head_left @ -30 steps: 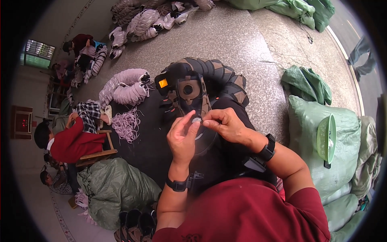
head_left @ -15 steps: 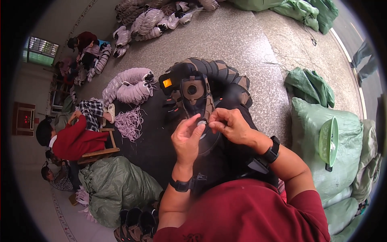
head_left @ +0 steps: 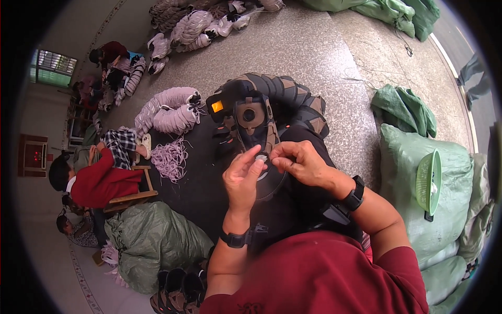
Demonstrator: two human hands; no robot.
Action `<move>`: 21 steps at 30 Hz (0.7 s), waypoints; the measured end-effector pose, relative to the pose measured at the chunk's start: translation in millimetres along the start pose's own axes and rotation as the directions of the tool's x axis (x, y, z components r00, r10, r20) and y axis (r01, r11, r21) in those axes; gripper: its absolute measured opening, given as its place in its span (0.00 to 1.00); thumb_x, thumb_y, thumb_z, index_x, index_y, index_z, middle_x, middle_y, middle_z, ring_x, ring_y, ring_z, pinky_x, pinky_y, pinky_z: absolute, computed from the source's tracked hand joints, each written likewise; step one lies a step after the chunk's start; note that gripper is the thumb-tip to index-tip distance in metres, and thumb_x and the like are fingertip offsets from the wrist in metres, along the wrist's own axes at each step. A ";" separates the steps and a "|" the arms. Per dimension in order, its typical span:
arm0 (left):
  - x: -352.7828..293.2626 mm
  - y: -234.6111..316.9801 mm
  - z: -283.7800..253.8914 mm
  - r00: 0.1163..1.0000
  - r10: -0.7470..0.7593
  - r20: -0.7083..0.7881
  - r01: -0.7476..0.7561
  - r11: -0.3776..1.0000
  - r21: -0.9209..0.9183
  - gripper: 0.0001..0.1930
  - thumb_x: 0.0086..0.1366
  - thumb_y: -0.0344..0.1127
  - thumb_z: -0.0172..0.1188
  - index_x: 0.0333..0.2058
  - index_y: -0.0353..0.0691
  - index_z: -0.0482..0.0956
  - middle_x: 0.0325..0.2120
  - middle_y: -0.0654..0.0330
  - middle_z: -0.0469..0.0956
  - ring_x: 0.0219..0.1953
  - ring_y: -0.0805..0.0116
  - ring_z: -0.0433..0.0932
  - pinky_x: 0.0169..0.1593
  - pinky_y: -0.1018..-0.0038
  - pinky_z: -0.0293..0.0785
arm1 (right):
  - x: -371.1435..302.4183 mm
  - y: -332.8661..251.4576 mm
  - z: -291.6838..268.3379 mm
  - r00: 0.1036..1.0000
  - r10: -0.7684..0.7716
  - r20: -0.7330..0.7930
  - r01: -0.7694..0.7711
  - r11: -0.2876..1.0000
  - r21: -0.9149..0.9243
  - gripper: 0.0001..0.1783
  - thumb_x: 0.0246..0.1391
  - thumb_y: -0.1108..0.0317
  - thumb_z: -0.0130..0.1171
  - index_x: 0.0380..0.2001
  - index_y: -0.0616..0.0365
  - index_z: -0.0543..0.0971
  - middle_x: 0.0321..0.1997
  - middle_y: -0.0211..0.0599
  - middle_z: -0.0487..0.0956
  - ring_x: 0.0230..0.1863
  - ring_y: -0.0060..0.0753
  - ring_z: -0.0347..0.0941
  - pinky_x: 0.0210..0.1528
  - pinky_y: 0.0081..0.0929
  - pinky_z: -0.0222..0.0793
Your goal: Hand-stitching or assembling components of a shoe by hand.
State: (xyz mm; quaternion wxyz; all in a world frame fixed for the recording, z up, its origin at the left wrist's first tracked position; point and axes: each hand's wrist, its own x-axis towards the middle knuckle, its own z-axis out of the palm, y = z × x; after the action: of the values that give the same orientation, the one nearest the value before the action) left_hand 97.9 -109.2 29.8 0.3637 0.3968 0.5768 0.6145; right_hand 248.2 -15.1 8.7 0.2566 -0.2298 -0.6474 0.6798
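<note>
A person's left hand (head_left: 241,180) and right hand (head_left: 299,163) meet over a black and brown shoe (head_left: 254,125) in the lap, fingertips pinching a small pale piece (head_left: 260,157) together.

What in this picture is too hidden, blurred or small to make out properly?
- Small pale piece, head view: pinched between left hand and right hand; too small to identify.
- Shoe, head view: its near end is covered by both hands.
- Person's lap, head view: hidden by forearms and red shirt.
- Green fan, head view: warped near the fisheye rim.
</note>
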 end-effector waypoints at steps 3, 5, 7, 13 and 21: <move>0.5 -2.9 -3.1 0.999 0.000 0.036 -0.001 1.000 0.006 0.15 0.60 0.22 0.58 0.48 0.32 0.76 0.34 0.62 0.77 0.33 0.74 0.78 0.39 0.80 0.76 | -1.9 -0.2 -1.1 1.000 0.025 0.016 -0.026 0.993 0.112 0.06 0.58 0.73 0.54 0.36 0.64 0.77 0.24 0.27 0.74 0.26 0.15 0.68 0.29 0.16 0.64; 1.2 -2.7 -2.4 0.999 -0.021 0.029 0.021 1.000 -0.008 0.15 0.60 0.21 0.57 0.48 0.31 0.76 0.34 0.61 0.77 0.33 0.72 0.79 0.39 0.80 0.76 | -1.9 4.1 -2.0 0.998 0.051 0.020 -0.054 0.988 0.147 0.07 0.58 0.72 0.54 0.37 0.64 0.77 0.24 0.27 0.74 0.26 0.15 0.68 0.29 0.16 0.63; 2.2 -2.0 -1.7 0.999 -0.042 0.032 0.043 0.998 -0.039 0.16 0.60 0.20 0.58 0.48 0.30 0.75 0.35 0.60 0.78 0.34 0.71 0.80 0.41 0.79 0.77 | -2.3 5.9 -2.3 0.997 0.077 0.025 -0.081 0.980 0.182 0.08 0.58 0.72 0.54 0.38 0.64 0.77 0.24 0.27 0.74 0.26 0.15 0.68 0.29 0.15 0.63; 2.5 -2.2 -1.1 0.995 -0.090 0.048 0.092 0.995 -0.043 0.19 0.57 0.18 0.60 0.49 0.29 0.74 0.36 0.58 0.78 0.37 0.71 0.80 0.43 0.78 0.77 | -3.0 9.1 -3.1 0.996 0.089 0.015 -0.089 0.961 0.262 0.06 0.56 0.75 0.53 0.35 0.65 0.77 0.25 0.28 0.76 0.26 0.15 0.70 0.29 0.16 0.65; 1.3 -4.3 0.2 0.995 -0.096 0.037 0.095 0.995 0.019 0.20 0.56 0.18 0.61 0.49 0.30 0.75 0.35 0.62 0.76 0.36 0.73 0.79 0.41 0.81 0.76 | -5.1 4.9 -6.1 0.988 0.149 0.027 -0.151 0.963 0.225 0.07 0.57 0.71 0.56 0.34 0.64 0.76 0.25 0.28 0.75 0.26 0.15 0.68 0.30 0.14 0.63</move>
State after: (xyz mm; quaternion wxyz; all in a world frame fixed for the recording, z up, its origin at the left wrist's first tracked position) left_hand 97.6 -107.7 25.6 0.4000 0.3833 0.5933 0.5839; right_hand 255.8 -13.9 3.3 0.2256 -0.2442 -0.5479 0.7676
